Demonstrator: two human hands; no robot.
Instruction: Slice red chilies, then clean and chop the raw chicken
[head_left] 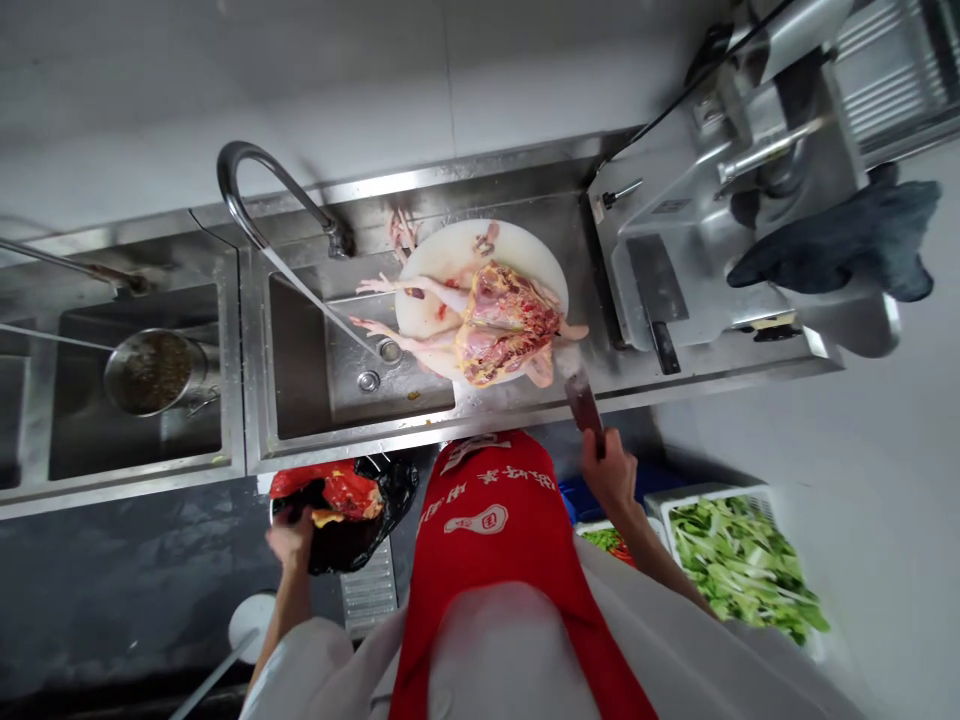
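Note:
An opened, raw bird carcass (499, 325) lies on a round white cutting board (442, 245), its feet pointing left over the sink. My right hand (611, 470) is closed round the handle of a knife (583, 395), whose blade is beside the board's lower right edge. Down at the left, my left hand (291, 535) is at the rim of a container lined with a black plastic bag (401, 500), holding red bags and yellowish pieces. Its fingers are dark and blurred there. A cut-off foot (401, 235) rests behind the board.
A curved faucet (262, 160) arches over the sink (300, 350). Farther left, a metal pot (154, 372) stands in another basin. A cleaver (656, 290) lies on the right, near a slicer with a dark cloth (840, 240). Baskets of leafy greens (742, 555) stand below right.

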